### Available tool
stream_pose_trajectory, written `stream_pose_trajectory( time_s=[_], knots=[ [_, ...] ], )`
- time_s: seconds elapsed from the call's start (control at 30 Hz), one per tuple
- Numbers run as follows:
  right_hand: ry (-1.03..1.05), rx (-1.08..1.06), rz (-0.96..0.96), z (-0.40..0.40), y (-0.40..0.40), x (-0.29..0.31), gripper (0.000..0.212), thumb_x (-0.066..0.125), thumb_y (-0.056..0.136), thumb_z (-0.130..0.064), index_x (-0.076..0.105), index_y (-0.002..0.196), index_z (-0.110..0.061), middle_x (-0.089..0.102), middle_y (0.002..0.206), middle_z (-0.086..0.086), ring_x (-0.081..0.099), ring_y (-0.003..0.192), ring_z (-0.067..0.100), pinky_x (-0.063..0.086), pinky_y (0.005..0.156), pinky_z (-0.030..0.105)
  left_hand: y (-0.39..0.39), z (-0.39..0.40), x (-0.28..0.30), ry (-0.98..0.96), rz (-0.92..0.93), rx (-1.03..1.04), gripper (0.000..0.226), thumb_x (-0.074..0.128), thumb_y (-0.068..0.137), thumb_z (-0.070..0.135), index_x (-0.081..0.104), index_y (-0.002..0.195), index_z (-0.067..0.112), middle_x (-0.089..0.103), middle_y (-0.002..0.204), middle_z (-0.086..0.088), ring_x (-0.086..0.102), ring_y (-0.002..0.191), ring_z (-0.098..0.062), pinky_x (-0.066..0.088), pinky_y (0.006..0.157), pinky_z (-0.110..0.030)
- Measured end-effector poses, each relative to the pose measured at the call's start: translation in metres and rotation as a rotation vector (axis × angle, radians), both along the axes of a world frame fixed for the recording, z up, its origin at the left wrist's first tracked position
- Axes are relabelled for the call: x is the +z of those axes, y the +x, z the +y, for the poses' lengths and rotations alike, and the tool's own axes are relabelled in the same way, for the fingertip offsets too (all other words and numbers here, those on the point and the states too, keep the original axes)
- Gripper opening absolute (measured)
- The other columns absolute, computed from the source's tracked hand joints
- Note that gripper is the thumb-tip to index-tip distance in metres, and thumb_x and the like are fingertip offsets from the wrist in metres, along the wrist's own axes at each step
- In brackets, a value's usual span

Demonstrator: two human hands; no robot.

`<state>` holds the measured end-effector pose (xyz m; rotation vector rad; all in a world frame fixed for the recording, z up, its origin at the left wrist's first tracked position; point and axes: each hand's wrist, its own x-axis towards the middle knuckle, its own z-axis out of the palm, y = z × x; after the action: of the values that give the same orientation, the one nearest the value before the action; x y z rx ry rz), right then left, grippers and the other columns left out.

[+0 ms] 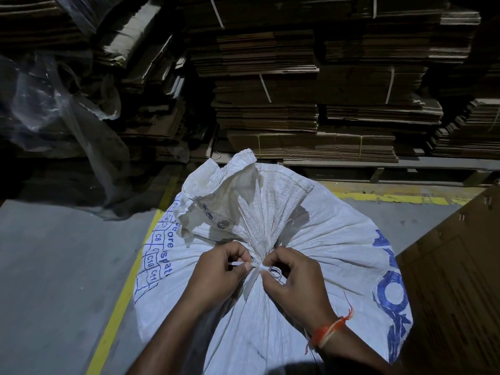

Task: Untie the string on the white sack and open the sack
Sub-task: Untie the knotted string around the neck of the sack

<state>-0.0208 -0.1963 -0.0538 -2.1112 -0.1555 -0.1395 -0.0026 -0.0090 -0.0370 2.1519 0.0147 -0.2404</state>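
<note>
A big white woven sack [324,255] with blue print stands on the floor below me, its neck gathered and bound by a white string [257,267]. The loose mouth of the sack flares out beyond the knot, with a metal eyelet showing. My left hand [219,274] pinches one end of the string to the left of the knot. My right hand [295,277] pinches the string on the knot's right side, where a small loop shows. An orange thread band is on my right wrist.
Tall stacks of flattened cardboard [270,90] fill the back. Clear plastic sheeting [54,104] hangs at the left. Brown cardboard [454,280] stands close on the right. Yellow floor lines [119,301] run beside the sack on grey concrete.
</note>
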Motion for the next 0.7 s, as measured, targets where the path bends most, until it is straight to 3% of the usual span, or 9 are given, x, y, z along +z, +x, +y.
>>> stream_pose_trajectory(
  time_s=[0.2, 0.3, 0.47, 0.7],
  knots=[
    [0.026, 0.000, 0.010, -0.001, 0.000, 0.002, 0.013, 0.078, 0.077, -0.017, 0.067, 0.079, -0.024, 0.069, 0.077, -0.009, 0.068, 0.077, 0.013, 0.057, 0.071, 0.041, 0.000, 0.009, 0.005, -0.016, -0.018, 0.017, 0.010, 0.079, 0.087, 0.016, 0.074, 0.083, 0.024, 0.077, 0.081, 0.007, 0.066, 0.071, -0.002, 0.052, 0.070, -0.026],
    [0.046, -0.006, 0.019, -0.001, 0.000, 0.002, 0.013, 0.078, 0.077, -0.018, 0.068, 0.079, -0.024, 0.070, 0.077, -0.009, 0.069, 0.077, 0.013, 0.059, 0.072, 0.042, 0.001, 0.015, 0.005, 0.010, -0.044, 0.018, 0.012, 0.082, 0.085, 0.016, 0.075, 0.084, 0.026, 0.076, 0.079, 0.006, 0.064, 0.068, -0.003, 0.050, 0.067, -0.027],
    [0.036, -0.008, 0.021, -0.002, -0.001, 0.002, 0.013, 0.079, 0.076, -0.017, 0.067, 0.079, -0.023, 0.070, 0.077, -0.008, 0.068, 0.076, 0.013, 0.058, 0.071, 0.042, 0.001, 0.008, 0.002, 0.046, -0.076, -0.039, 0.011, 0.079, 0.084, 0.017, 0.073, 0.081, 0.026, 0.076, 0.077, 0.004, 0.071, 0.075, -0.016, 0.057, 0.075, -0.037],
    [0.045, -0.006, 0.029, -0.001, 0.000, 0.001, 0.013, 0.078, 0.076, -0.016, 0.067, 0.078, -0.023, 0.069, 0.076, -0.007, 0.068, 0.075, 0.015, 0.058, 0.070, 0.044, 0.001, 0.005, 0.000, 0.040, -0.063, -0.049, 0.014, 0.077, 0.086, 0.012, 0.071, 0.080, 0.023, 0.073, 0.076, 0.004, 0.060, 0.067, -0.001, 0.049, 0.068, -0.027]
  ],
)
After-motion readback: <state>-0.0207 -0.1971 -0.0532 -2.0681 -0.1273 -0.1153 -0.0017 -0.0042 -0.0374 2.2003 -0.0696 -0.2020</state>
